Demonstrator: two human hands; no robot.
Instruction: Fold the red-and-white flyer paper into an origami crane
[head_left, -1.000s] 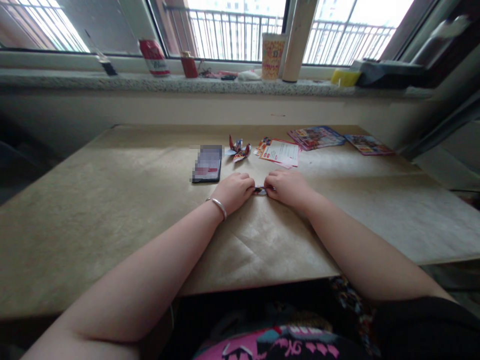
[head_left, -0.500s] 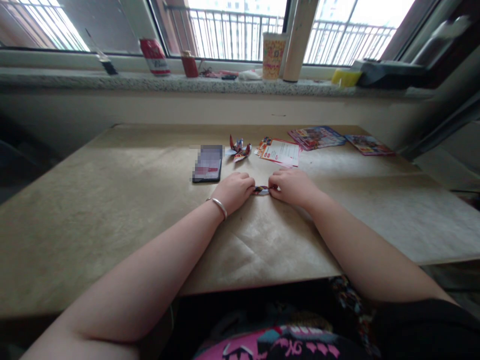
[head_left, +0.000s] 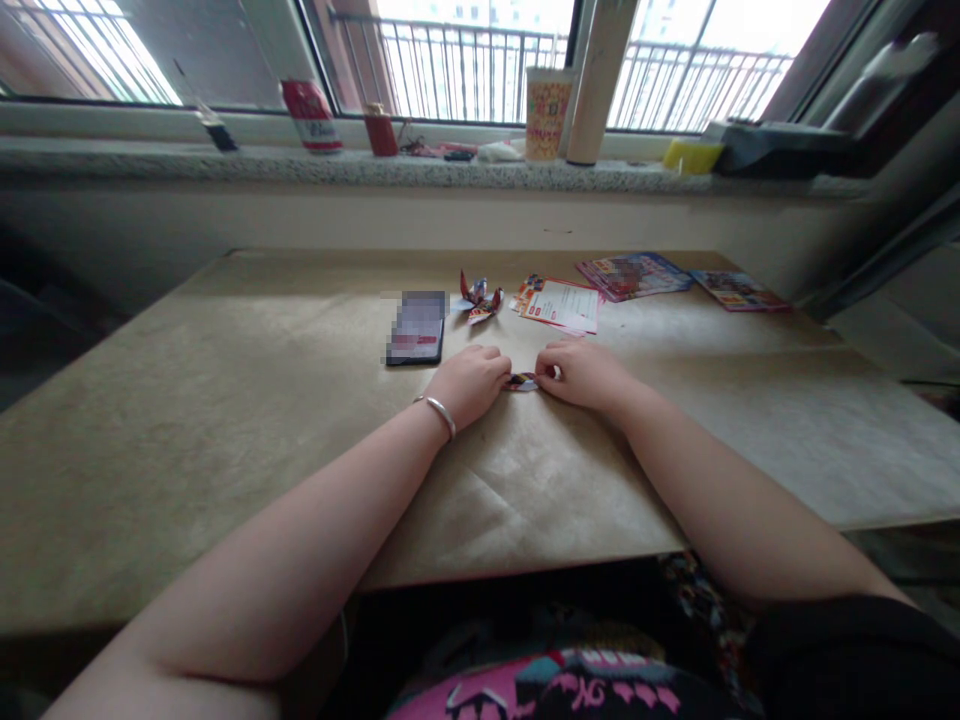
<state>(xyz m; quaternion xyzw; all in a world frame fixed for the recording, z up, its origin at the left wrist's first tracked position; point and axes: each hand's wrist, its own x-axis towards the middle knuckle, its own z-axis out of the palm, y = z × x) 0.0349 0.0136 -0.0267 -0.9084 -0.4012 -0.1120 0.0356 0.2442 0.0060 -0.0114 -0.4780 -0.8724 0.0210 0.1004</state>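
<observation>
A narrow folded strip of colourful printed paper [head_left: 522,382] lies low over the table between my hands. My left hand [head_left: 474,382], with a silver bangle at the wrist, is closed on the strip's left end. At its right end, my right hand [head_left: 581,372] pinches the paper between thumb and fingers. The fingers hide both ends. Just beyond my left hand are a phone [head_left: 417,328] with a blurred screen and a folded paper piece [head_left: 480,298] with pointed, upturned flaps.
Printed cards [head_left: 559,304] lie beyond my right hand, with more colourful cards [head_left: 634,275] and another stack [head_left: 739,290] farther right. The table [head_left: 225,430] ends at a wall below a stone windowsill [head_left: 450,172]. On the sill stand a can [head_left: 311,115] and a patterned cup [head_left: 547,115].
My right hand's fingers have shifted slightly on the strip's right end. Both hands stay in nearly the same place, and the other things on the table have not moved.
</observation>
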